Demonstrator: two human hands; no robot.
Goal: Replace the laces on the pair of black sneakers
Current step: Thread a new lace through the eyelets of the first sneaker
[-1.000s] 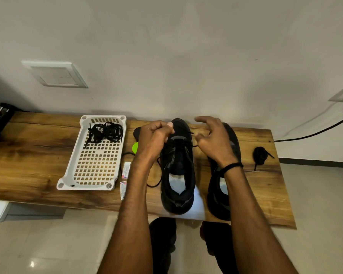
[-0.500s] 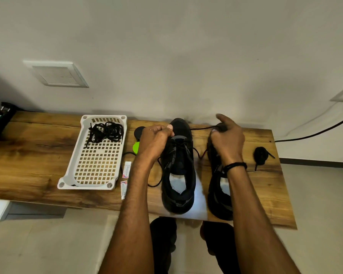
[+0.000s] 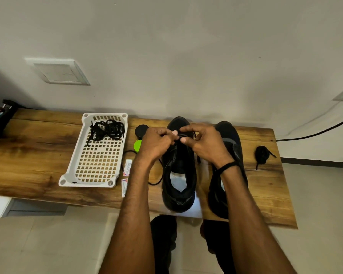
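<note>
- The left hand (image 3: pixel 156 143) and the right hand (image 3: pixel 204 143) meet over the front part of a black sneaker (image 3: pixel 179 175).
- The fingers (image 3: pixel 174 133) of both hands are curled. They pinch a thin black lace (image 3: pixel 155 183) between thumb and fingertips.
- The fingertips of the two hands almost touch each other.
- The sneaker is right under the fingers. Its toe points away from the person and its open end is below the wrists.
- The loose part of the lace hangs down from the left fingers and lies in a loop on the wooden table (image 3: pixel 38 155), beside the left arm.
- A second sneaker (image 3: pixel 233 139) stands just beside the right hand, on its outer side. The right arm covers part of it.
- A black band (image 3: pixel 226 167) is on the right wrist.
- A rolled-up black lace (image 3: pixel 261 153) lies farther out, past the second sneaker.
- A black round thing (image 3: pixel 141 130) and a green round thing (image 3: pixel 137 145) sit just beside the left knuckles.
- Small packets (image 3: pixel 127 165) lie by the left arm.
- A white basket (image 3: pixel 67 175) sits farther out from the left hand, with a bunch of black laces (image 3: pixel 107 129) in it.
</note>
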